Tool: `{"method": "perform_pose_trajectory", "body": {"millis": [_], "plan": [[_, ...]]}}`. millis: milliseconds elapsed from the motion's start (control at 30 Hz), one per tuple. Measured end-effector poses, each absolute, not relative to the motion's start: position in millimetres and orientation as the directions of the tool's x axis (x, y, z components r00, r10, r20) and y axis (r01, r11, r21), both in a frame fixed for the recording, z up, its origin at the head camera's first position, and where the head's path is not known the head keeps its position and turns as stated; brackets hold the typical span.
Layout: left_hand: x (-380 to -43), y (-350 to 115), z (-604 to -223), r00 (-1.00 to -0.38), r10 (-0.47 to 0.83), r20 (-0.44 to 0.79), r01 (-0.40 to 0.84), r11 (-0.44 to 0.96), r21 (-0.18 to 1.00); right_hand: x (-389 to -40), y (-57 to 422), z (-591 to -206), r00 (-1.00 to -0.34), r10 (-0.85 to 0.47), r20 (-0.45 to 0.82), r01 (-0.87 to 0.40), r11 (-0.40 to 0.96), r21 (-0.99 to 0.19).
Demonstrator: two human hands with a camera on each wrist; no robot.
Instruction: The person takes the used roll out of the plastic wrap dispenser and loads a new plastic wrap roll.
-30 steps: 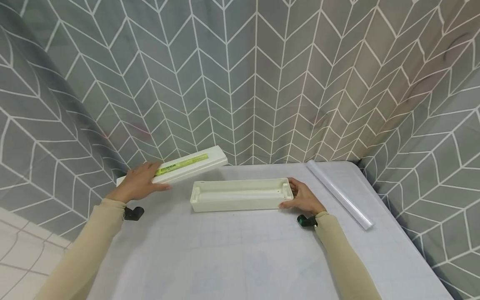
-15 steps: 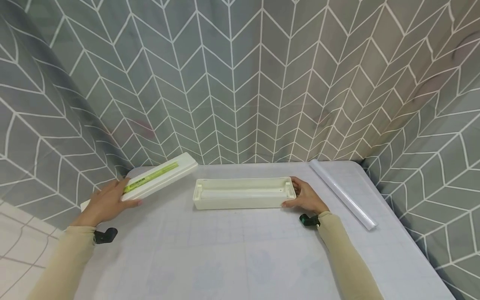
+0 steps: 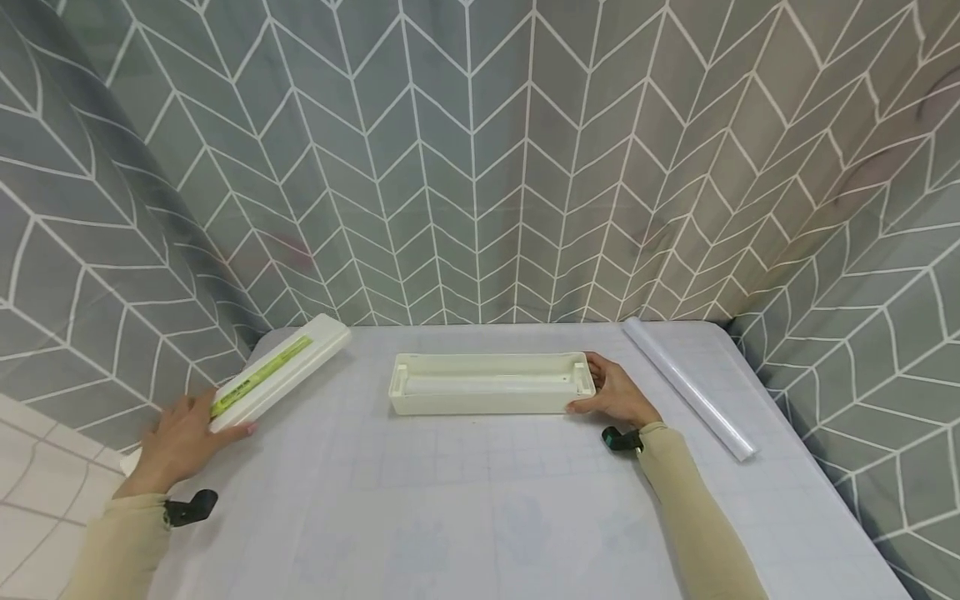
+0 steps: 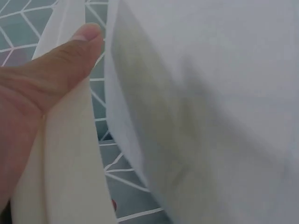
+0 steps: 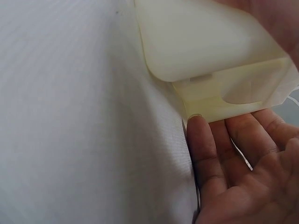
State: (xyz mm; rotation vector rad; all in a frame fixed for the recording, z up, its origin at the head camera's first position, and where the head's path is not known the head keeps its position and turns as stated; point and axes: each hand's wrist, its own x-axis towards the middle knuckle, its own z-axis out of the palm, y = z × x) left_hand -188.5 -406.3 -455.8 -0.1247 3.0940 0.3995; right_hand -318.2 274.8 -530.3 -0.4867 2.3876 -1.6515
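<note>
My left hand (image 3: 174, 442) grips a long white lid (image 3: 288, 379) with a green label strip, at the table's left edge. The lid lies slantwise, its far end toward the curtain. In the left wrist view my thumb (image 4: 74, 53) lies along the lid's side (image 4: 70, 158); the fingers are out of sight there. My right hand (image 3: 618, 393) holds the right end of a long cream box (image 3: 483, 405), open at the top, standing mid-table. A pale roll or bar lies inside it. In the right wrist view several fingertips (image 5: 201, 133) touch the box's end wall (image 5: 215, 109).
A roll of clear plastic film (image 3: 690, 387) lies slanting at the table's right side. A white cloth covers the table (image 3: 450, 517). Grey patterned curtains (image 3: 480, 167) hang behind and on both sides, close to the table's edges.
My left hand has carried the lid left and toward me, away from the box, turning it more slantwise. The right hand stays on the box's end, and the view has shifted slightly.
</note>
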Motion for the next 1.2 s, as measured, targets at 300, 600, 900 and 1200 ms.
{"method": "perform_pose_trajectory", "body": {"millis": [300, 600, 900, 1200], "plan": [[-187.3, -392.4, -479.7, -0.991, -0.092, -0.094, -0.113, 0.96, 0.255, -318.1, 275.3, -529.3, -0.919, -0.393, 0.038, -0.165, 0.295, -0.941], [-181.0, -382.0, -493.0, -0.989, -0.09, -0.115, -0.117, 0.959, 0.259, -317.9, 276.3, -530.9, -0.921, -0.388, 0.037, -0.167, 0.307, -0.937], [-178.8, -369.8, -506.7, -0.987, -0.136, -0.086, -0.156, 0.945, 0.286, -316.5, 278.7, -529.6, -0.921, -0.389, 0.035, -0.167, 0.31, -0.936], [-174.9, -367.9, -507.7, -0.983, -0.151, -0.102, -0.175, 0.943, 0.283, -315.9, 276.1, -527.1, -0.921, -0.388, 0.038, -0.169, 0.308, -0.936]]}}
